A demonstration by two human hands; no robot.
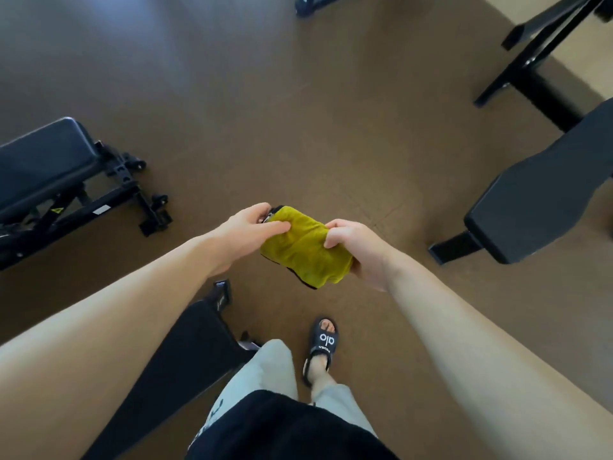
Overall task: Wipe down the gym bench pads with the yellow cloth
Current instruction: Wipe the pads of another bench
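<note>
Cloth (305, 249) — yellow, dark-edged, bunched and folded; held in the air between both hands, above the brown floor (298, 111), in front of the person's body.

Left hand (247, 232) — fingers pinched on the cloth's upper left end; a small dark and pale bit shows at the fingertips, too small to tell what.

Right hand (356, 252) — clenched on the cloth's right side, thumb on top, fingers under.

Left bench (43, 161) — black pad on a black frame with small wheels, well apart from the cloth.

Right bench (544, 194) — black pad, tilted, well apart from the cloth.

Near bench (179, 363) — black pad just beside the person's left leg, below the left forearm.

Sandal (323, 343) — black, white letters, on the right foot, flat on the floor.

Frame (544, 51) — black metal legs, top right.
</note>
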